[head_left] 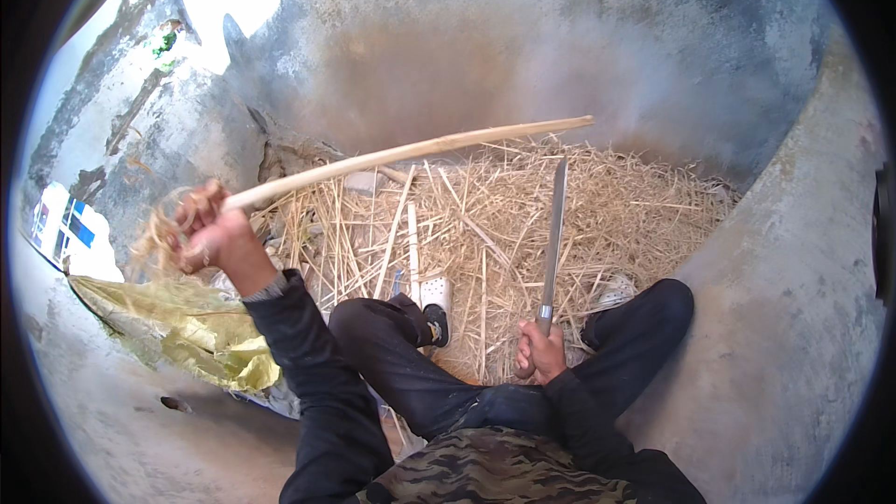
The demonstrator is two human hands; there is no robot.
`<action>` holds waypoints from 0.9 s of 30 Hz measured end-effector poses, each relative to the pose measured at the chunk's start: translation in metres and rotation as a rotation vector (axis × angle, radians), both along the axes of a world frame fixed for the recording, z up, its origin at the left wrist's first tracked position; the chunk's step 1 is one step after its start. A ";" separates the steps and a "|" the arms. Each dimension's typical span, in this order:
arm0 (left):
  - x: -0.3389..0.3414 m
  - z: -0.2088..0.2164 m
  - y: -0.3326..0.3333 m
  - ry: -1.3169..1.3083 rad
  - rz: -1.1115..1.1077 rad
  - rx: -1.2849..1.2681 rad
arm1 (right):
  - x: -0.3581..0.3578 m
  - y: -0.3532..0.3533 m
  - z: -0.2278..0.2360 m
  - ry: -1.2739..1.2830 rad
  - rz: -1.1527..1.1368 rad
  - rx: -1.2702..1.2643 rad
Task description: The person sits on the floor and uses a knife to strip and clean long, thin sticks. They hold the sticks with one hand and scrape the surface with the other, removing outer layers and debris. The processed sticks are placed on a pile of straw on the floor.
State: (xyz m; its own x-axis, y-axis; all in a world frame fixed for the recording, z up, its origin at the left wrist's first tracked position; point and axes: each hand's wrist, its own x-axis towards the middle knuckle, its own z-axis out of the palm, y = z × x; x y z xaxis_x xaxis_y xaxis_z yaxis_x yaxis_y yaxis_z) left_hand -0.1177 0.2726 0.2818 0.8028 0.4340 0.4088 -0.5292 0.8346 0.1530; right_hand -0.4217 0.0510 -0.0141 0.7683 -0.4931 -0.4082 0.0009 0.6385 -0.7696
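My left hand, raised at the left, is closed around the near end of a long pale wooden stick. The stick slants up to the right, its far end in front of the wall. Curly shavings bunch around that same hand; whether they are gripped or cling to the stick I cannot tell. Close to my lap, my right hand is wrapped round the handle of a long-bladed knife. Its blade points away from me, nearly upright in the picture, with the tip apart from the stick.
Shavings and thin strips cover the floor ahead in a heap against the stained wall. My bent legs frame the near side, with a white clog on one foot. A yellowish sack and a white-and-blue bag lie left.
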 end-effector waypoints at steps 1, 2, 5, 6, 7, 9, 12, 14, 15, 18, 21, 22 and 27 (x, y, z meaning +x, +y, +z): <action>0.004 -0.018 -0.003 0.031 -0.010 -0.065 | 0.000 -0.001 0.012 -0.107 -0.064 0.028; -0.004 -0.029 -0.012 0.062 -0.010 -0.121 | 0.004 -0.001 0.025 -0.153 -0.103 0.002; -0.021 -0.069 -0.020 0.069 -0.171 -0.201 | 0.028 -0.015 0.079 -0.300 -0.227 -0.081; -0.012 -0.089 -0.015 -0.020 -0.248 -0.217 | 0.039 -0.021 0.094 -0.362 -0.261 -0.102; -0.019 -0.097 -0.025 0.062 -0.274 -0.314 | 0.047 -0.030 0.108 -0.374 -0.330 -0.156; -0.030 -0.110 -0.029 -0.017 -0.389 -0.374 | 0.066 -0.043 0.130 -0.439 -0.440 -0.202; -0.036 -0.129 -0.028 0.039 -0.444 -0.486 | 0.084 -0.057 0.156 -0.571 -0.541 -0.190; -0.030 -0.147 -0.026 -0.095 -0.487 -0.495 | 0.089 -0.059 0.172 -0.666 -0.523 -0.138; -0.030 -0.154 -0.030 -0.156 -0.512 -0.502 | 0.088 -0.060 0.177 -0.705 -0.514 -0.143; -0.037 -0.167 -0.044 0.064 -0.524 -0.538 | 0.092 -0.075 0.181 -0.748 -0.483 -0.220; -0.075 -0.170 -0.086 0.449 -0.545 -0.185 | 0.091 -0.091 0.195 -0.776 -0.421 -0.300; -0.081 -0.190 -0.098 0.467 -0.700 -0.153 | 0.093 -0.096 0.202 -0.796 -0.400 -0.319; -0.187 -0.236 -0.141 0.490 -1.289 0.906 | 0.086 -0.134 0.260 -0.797 -0.339 -0.641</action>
